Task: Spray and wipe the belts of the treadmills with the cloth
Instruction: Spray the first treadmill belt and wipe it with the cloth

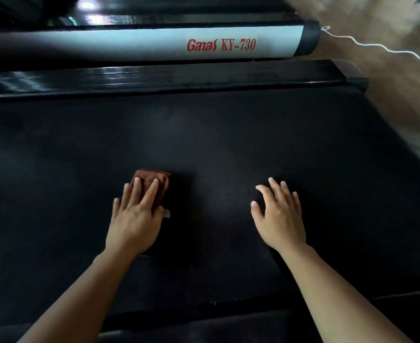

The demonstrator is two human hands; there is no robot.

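A wide black treadmill belt (204, 134) fills the middle of the view. My left hand (135, 216) lies flat on a folded brown cloth (159, 180), pressing it onto the belt; the cloth's far edge shows beyond my fingertips. My right hand (279, 214) rests on the bare belt to the right of the cloth, fingers spread, with nothing in it. No spray bottle is in sight.
A glossy black side rail (169, 78) borders the belt's far side. Beyond it lies a grey rail (139, 44) of a second treadmill, marked "Ganas KY-730". Brown floor (399, 78) with a white cord (377, 47) lies at the right. A dark near rail (216, 325) runs under my forearms.
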